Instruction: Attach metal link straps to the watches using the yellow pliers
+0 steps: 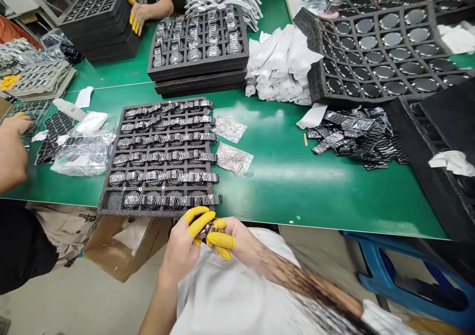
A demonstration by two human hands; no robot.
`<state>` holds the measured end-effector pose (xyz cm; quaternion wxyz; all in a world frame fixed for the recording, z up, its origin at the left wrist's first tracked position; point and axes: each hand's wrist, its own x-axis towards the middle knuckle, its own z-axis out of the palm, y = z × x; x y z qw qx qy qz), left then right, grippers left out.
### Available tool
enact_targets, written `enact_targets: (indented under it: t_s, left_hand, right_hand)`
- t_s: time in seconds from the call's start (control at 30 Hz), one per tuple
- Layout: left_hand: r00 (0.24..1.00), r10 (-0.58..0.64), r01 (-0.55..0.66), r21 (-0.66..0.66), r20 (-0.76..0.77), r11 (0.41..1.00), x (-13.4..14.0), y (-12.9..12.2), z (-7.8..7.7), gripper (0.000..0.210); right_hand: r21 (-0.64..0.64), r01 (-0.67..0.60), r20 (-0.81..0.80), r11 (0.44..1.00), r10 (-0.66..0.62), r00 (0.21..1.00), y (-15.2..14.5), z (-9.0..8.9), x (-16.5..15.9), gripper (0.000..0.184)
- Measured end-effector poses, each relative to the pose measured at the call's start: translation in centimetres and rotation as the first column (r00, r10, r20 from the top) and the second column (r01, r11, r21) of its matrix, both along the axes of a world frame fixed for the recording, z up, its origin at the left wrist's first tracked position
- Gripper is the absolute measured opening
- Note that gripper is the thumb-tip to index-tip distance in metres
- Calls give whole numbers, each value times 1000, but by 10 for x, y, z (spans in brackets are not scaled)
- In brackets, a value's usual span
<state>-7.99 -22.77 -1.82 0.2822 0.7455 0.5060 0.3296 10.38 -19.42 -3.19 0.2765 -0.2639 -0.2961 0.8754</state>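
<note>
A dark watch (205, 230) is gripped between both hands, just in front of the table's edge; yellow finger covers hide much of it. My left hand (185, 243) closes on it from the left, and my right hand (233, 238) pinches it from the right. Beyond them lies a black foam tray (115, 201) with rows of watches (153, 177) whose dark metal straps stretch across the compartments. Its near left compartment holds no watch. Two clear bags of small metal pins (234, 159) lie to the right of the tray.
Behind stand stacked foam trays (200, 80) and a pile of white cloths (278, 63). Loose black strap pieces (356, 134) and a tray of round watch faces (384, 71) are on the right. Co-workers' hands (139, 14) show at left. A cardboard box (126, 256) and blue stool (408, 275) are below.
</note>
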Motion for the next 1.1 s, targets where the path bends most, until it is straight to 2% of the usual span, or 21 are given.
enact_targets:
  t_s: [0.27, 0.43, 0.6, 0.77, 0.97, 1.1]
  left_hand:
    - [998, -13, 16, 46, -60, 999, 0, 0, 0, 61]
    - [988, 50, -32, 124, -147, 992, 3, -2, -1, 60]
    - [997, -68, 69, -2, 22, 998, 5, -4, 6, 53]
    - [996, -18, 21, -37, 86, 999, 11, -3, 11, 46]
    - [993, -9, 12, -23, 118, 1000, 13, -3, 13, 42]
    - [989, 5, 5, -64, 147, 998, 12, -4, 12, 38]
  right_hand:
    - [5, -8, -20, 1000, 8, 1000, 1, -2, 1, 53]
    - [-17, 118, -37, 993, -119, 992, -5, -4, -3, 54]
    - [-21, 162, -2, 987, -162, 987, -9, -2, -5, 52]
    - [-14, 140, 4, 990, -140, 990, -9, 4, -4, 50]
    - [-22, 125, 20, 992, -125, 992, -8, 10, -4, 50]
    - [-16, 118, 26, 993, -117, 993, -8, 10, -4, 50]
